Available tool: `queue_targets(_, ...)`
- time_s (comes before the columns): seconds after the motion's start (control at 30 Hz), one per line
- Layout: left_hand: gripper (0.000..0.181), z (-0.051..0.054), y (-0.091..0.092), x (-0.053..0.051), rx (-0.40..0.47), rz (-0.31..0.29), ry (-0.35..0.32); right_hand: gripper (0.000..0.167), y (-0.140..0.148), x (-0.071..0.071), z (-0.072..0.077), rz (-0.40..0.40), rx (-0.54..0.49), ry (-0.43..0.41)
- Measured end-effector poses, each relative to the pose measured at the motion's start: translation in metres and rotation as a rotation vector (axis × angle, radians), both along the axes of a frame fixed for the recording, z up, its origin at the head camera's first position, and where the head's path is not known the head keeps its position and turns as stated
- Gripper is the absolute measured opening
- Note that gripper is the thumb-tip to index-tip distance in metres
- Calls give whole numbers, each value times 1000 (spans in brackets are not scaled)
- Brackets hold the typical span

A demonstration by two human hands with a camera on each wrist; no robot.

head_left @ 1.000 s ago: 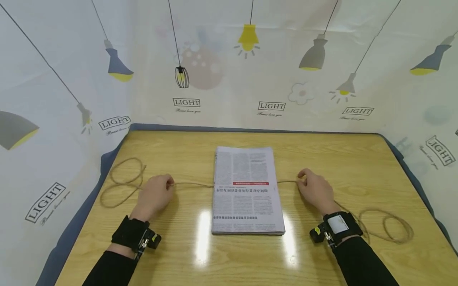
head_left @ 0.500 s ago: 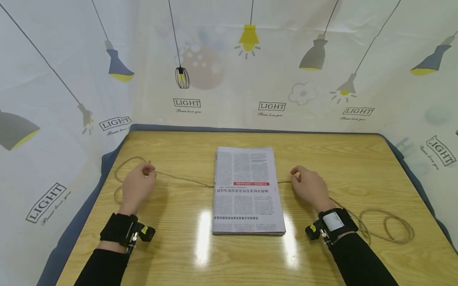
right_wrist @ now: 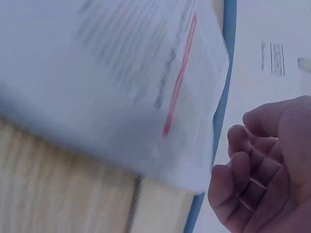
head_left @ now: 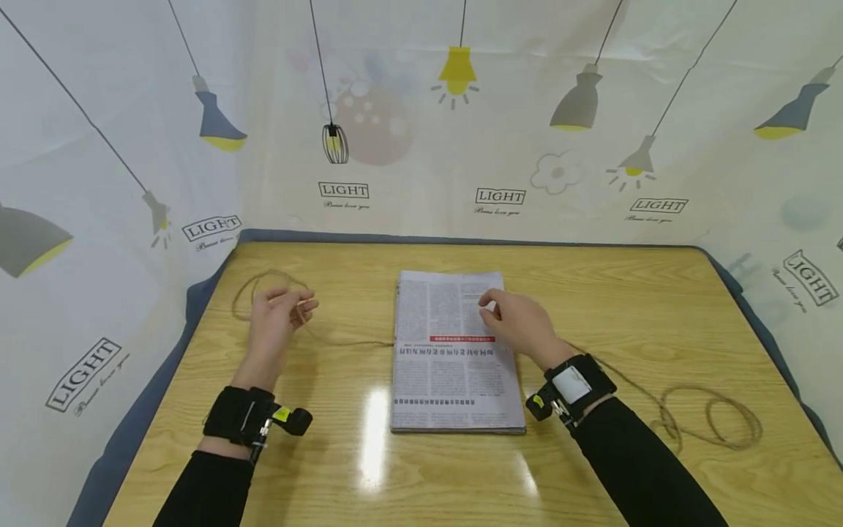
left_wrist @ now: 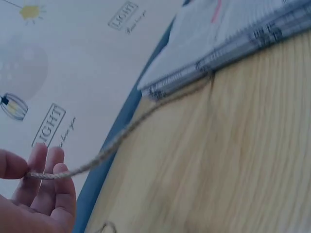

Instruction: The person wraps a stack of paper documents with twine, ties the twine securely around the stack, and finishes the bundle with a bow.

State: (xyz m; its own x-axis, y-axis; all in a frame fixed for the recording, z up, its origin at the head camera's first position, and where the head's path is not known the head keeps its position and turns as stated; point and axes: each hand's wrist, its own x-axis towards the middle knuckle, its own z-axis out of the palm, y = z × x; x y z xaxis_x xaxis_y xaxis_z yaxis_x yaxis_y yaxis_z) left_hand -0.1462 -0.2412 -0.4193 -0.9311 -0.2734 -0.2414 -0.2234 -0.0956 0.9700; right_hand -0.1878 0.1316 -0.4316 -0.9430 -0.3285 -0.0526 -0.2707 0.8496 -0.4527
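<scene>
Newspapers [head_left: 448,388] lie stacked mid-table [head_left: 448,479]. My right hand [head_left: 520,322] has moved in over them, fingers loosely curled and holding nothing, hiding where the rope [left_wrist: 100,158] leaves their right edge; my left hand [head_left: 276,318] pinches the other length, now slacker, so only that side is held. A loose coil [head_left: 743,443] lies beside my right sleeve [head_left: 648,461].
</scene>
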Motion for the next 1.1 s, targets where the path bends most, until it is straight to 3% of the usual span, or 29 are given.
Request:
queue_targets(0.1,51,5,10,-3,31,-98,-10,24,-15,0,2,31,-8,25)
queue_targets(0.17,47,6,18,-5,25,-131,5,23,-24,0,1,50,-11,25)
queue_targets(0.27,34,7,30,-7,-41,-167,67,24,-37,2,0,81,-25,8)
queue_targets(0.33,32,9,39,-6,-135,-215,132,26,-45,4,1,103,-69,-14)
queue_targets(0.4,33,14,51,-4,-249,-277,196,29,-52,5,4,126,-161,-61)
queue_targets(0.53,34,17,73,-5,-411,-397,276,43,-67,8,11,144,-360,-196)
queue_targets(0.7,30,10,91,-6,-533,-548,319,54,-81,8,22,126,-585,-426)
queue_targets(0.83,28,6,101,-4,-587,-665,346,42,-84,4,28,118,-793,-543)
queue_targets(0.93,28,4,106,-3,-615,-707,347,30,-83,0,29,96,-939,-573)
queue_targets(1.1,26,0,107,-1,-645,-720,322,23,-72,-4,38,55,-1187,-604)
